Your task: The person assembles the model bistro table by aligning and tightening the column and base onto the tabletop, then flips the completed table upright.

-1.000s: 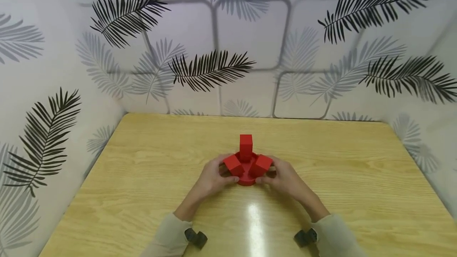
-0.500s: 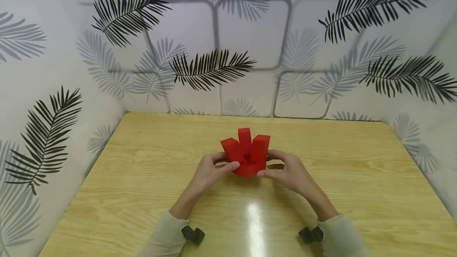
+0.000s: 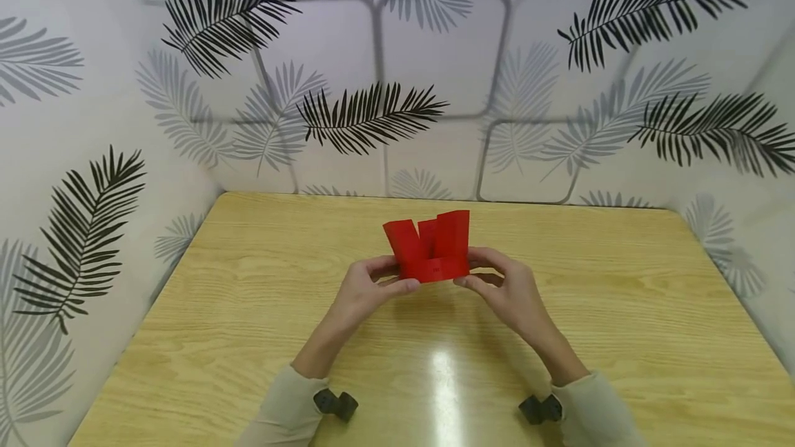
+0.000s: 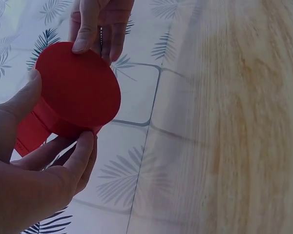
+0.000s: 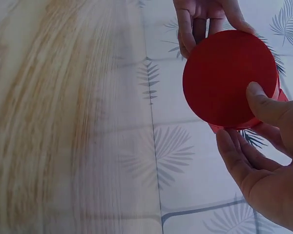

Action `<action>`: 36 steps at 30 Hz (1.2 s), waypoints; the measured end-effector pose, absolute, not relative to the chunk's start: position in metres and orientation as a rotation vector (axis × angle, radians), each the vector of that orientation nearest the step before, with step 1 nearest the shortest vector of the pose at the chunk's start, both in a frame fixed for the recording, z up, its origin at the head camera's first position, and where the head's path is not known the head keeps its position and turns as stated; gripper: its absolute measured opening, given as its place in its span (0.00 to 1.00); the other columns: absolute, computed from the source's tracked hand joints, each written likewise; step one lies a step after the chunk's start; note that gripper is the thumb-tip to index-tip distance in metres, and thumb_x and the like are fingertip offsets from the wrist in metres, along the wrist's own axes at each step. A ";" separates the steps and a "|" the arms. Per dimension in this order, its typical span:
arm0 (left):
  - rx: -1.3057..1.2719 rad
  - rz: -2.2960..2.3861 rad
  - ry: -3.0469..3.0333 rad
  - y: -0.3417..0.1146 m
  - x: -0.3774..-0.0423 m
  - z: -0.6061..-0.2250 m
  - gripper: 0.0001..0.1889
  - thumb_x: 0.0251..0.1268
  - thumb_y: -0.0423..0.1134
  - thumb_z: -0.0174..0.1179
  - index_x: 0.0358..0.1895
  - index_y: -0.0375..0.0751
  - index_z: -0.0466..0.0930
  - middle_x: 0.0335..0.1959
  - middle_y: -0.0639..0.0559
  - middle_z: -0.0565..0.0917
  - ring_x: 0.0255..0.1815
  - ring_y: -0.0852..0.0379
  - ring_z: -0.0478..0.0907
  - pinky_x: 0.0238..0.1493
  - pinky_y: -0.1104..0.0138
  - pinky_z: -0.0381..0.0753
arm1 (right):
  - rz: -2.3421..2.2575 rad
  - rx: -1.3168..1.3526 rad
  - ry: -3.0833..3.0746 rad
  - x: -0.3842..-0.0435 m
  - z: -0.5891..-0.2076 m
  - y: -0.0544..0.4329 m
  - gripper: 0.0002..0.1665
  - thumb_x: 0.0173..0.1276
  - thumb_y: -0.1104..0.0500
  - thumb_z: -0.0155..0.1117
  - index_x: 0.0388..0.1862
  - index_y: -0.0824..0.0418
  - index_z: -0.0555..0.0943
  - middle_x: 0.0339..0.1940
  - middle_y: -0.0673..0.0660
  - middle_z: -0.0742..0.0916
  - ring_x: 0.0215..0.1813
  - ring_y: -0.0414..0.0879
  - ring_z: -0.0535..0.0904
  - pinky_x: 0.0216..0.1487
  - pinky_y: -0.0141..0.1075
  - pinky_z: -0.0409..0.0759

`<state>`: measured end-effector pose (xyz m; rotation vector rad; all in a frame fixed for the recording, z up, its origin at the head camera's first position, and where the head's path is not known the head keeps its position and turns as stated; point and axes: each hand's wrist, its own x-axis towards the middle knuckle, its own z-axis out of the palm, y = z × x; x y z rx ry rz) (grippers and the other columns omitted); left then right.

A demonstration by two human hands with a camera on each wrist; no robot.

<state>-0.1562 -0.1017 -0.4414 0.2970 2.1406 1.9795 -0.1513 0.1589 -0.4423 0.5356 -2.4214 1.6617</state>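
A red round-based holder with three block-like prongs point(image 3: 435, 269) is lifted off the table between my two hands. Its prongs point up and away in the head view, while its flat round underside point(image 4: 78, 87) faces both wrist cameras. My left hand point(image 3: 363, 290) grips the left side of the base, thumb at the near edge and fingers curled around the side. From the right, my right hand point(image 3: 512, 290) holds the base the same way, its thumb lying on the rim of the underside point(image 5: 229, 78). The inside of the holder is mostly hidden.
The wood-grain table point(image 3: 248, 336) spreads out below and around the hands. Behind it and at both sides stands a pale covering with a leaf pattern point(image 3: 373, 123). A dark small device point(image 3: 335, 405) sits at each sleeve cuff.
Both hands have raised the red holder from the table and tipped it, so its front wall shows instead of its open top. It has moved up in the head view.
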 end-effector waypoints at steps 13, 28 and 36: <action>0.344 1.989 2.298 -0.103 -0.158 -0.437 0.19 0.64 0.32 0.71 0.58 0.33 0.84 0.52 0.43 0.87 0.54 0.47 0.83 0.58 0.59 0.83 | 1.623 0.427 -2.368 -0.149 -0.445 0.154 0.23 0.62 0.63 0.78 0.57 0.64 0.85 0.52 0.58 0.87 0.52 0.53 0.86 0.48 0.40 0.87; 0.232 2.226 2.208 -0.094 -0.154 -0.437 0.15 0.63 0.30 0.72 0.51 0.32 0.83 0.48 0.39 0.85 0.47 0.44 0.88 0.49 0.58 0.88 | 1.817 0.211 -2.385 -0.142 -0.443 0.144 0.20 0.64 0.54 0.78 0.49 0.65 0.84 0.45 0.59 0.88 0.48 0.52 0.88 0.48 0.32 0.86; 0.233 2.182 2.260 -0.094 -0.154 -0.440 0.15 0.62 0.32 0.73 0.50 0.33 0.83 0.47 0.41 0.85 0.45 0.46 0.88 0.48 0.60 0.88 | 1.815 0.175 -2.386 -0.142 -0.442 0.143 0.23 0.65 0.51 0.78 0.50 0.64 0.83 0.50 0.59 0.86 0.46 0.54 0.89 0.46 0.35 0.87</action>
